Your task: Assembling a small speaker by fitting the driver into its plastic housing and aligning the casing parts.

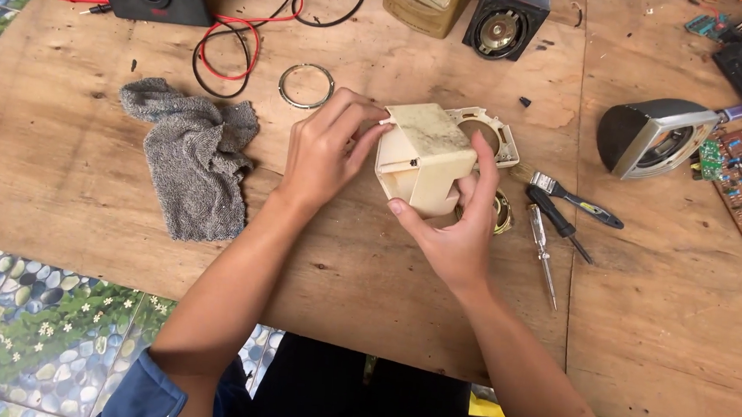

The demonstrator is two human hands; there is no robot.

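Both hands are closed on a cream plastic speaker housing (423,158), held just above the wooden table (89,183) at centre frame. The left hand (327,154) presses its fingertips against the housing's left edge. The right hand (455,231) cups the underside and right face, thumb along the lower edge, index finger laid up the right side.

Handling judgement: the housing appears to be a hollow, thin-walled, rigid shell, and therefore light. Its faces look smooth and stained, so a pinch on flat faces may slip. Grip across opposing edges or corners, as shown. Aged plastic of this kind is likely brittle at tabs and openings; avoid squeezing there.

Directly behind the housing lies a matching cream front frame (494,132) with a round opening. A speaker driver (501,215) is partly hidden beneath the right hand. To the right lie a small brush (573,199) and a screwdriver (542,253). At centre left lies a grey cloth (194,159); above it, a metal ring (305,86).
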